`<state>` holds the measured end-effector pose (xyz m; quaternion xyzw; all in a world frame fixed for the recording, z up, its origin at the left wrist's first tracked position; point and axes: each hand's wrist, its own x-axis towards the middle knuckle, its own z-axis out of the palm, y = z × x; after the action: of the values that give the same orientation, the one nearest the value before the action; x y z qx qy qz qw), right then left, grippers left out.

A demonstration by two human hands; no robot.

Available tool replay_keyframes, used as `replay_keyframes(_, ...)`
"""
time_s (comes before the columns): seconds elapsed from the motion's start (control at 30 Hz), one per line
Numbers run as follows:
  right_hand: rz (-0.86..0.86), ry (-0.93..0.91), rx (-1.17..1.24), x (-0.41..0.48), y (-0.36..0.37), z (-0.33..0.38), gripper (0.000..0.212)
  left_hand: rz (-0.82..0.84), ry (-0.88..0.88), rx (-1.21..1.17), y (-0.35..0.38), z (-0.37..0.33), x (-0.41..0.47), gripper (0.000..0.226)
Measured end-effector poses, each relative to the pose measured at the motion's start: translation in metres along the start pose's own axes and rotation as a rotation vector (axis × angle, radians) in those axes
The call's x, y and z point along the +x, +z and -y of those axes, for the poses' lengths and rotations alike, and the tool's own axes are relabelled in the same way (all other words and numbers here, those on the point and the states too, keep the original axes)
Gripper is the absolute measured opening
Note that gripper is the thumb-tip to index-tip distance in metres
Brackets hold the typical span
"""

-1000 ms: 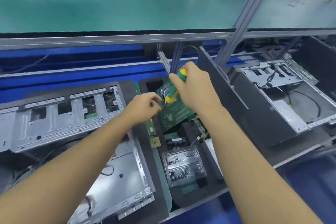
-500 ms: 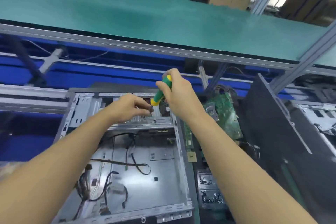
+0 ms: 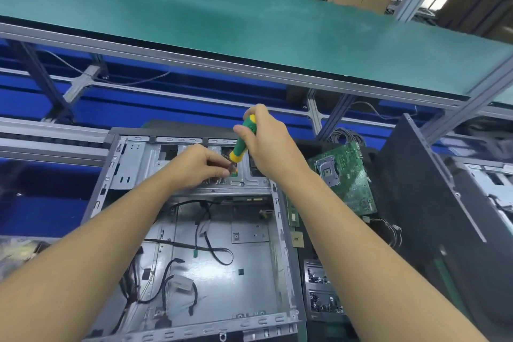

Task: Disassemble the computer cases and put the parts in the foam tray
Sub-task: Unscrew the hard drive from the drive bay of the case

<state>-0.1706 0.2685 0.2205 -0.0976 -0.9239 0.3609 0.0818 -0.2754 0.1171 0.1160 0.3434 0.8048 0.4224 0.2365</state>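
While right grip (image 3: 270, 144) clasps screwdriver (image 3: 243, 141), left grip (image 3: 194, 166) pinches tip; motherboard (image 3: 347, 175) in foam tray (image 3: 308, 147).

The screwdriver (image 3: 241, 144) tip is buried among the left hand's (image 3: 194, 166) pinching fingertips; any screw there is too small to tell. Below the right hand (image 3: 270, 144), its forearm hides part of the foam tray (image 3: 322, 326). Far right of the hands, a second computer case (image 3: 494, 183) is cut by the frame edge.
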Motion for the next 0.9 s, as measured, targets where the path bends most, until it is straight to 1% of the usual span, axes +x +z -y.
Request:
replay_keyframes(0.17,0.052,-0.008,-0.064,0.004,-0.001,0.008,0.024,-0.042,-0.016,-0.066,0.002,0.001,-0.002,0.027)
replay_keyframes(0.27,0.113,-0.065,-0.201,0.008,-0.001,0.016,0.026,-0.047,-0.011,-0.125,0.004,0.005,-0.004,0.025)
replay_keyframes(0.37,0.162,-0.135,-0.325,0.012,0.001,0.024,0.030,-0.024,0.001,-0.100,0.003,0.009,-0.006,0.026)
replay_keyframes(0.43,0.208,-0.172,-0.325,0.013,0.001,0.027,0.024,0.015,0.005,-0.091,-0.002,0.010,-0.008,0.031)
replay_keyframes(0.5,0.267,-0.186,-0.321,0.014,-0.003,0.028,0.015,0.041,0.040,-0.223,-0.010,0.005,-0.011,0.040)
replay_keyframes(0.53,0.301,-0.192,-0.331,0.014,-0.006,0.028,0.010,0.057,0.064,-0.308,-0.014,0.001,-0.012,0.040)
replay_keyframes(0.6,0.385,-0.225,-0.339,0.015,-0.011,0.030,0.004,0.093,0.088,-0.416,-0.018,-0.008,-0.013,0.027)
replay_keyframes(0.63,0.427,-0.236,-0.337,0.016,-0.013,0.032,0.006,0.098,0.084,-0.428,-0.019,-0.012,-0.012,0.018)
replay_keyframes(0.7,0.480,-0.221,-0.340,0.017,-0.015,0.035,0.010,0.077,0.054,-0.397,-0.018,-0.019,-0.010,0.008)
replay_keyframes(0.73,0.476,-0.188,-0.336,0.017,-0.015,0.037,0.011,0.054,0.041,-0.362,-0.017,-0.020,-0.009,0.007)
replay_keyframes(0.77,0.451,-0.149,-0.342,0.017,-0.013,0.039,0.014,0.004,0.037,-0.292,-0.015,-0.021,-0.007,0.011)
replay_keyframes(0.8,0.415,-0.105,-0.365,0.016,-0.009,0.040,0.020,-0.067,0.029,-0.198,-0.015,-0.022,-0.005,0.015)
replay_keyframes(0.83,0.373,-0.049,-0.396,0.015,-0.004,0.041,0.031,-0.131,0.011,-0.129,-0.014,-0.023,-0.002,0.015)
replay_keyframes(0.87,0.319,0.013,-0.414,0.013,0.002,0.042,0.041,-0.171,-0.016,-0.101,-0.012,-0.026,-0.001,0.013)
replay_keyframes(0.9,0.255,0.063,-0.445,0.012,0.008,0.043,0.044,-0.191,-0.041,-0.096,-0.010,-0.029,0.000,0.012)
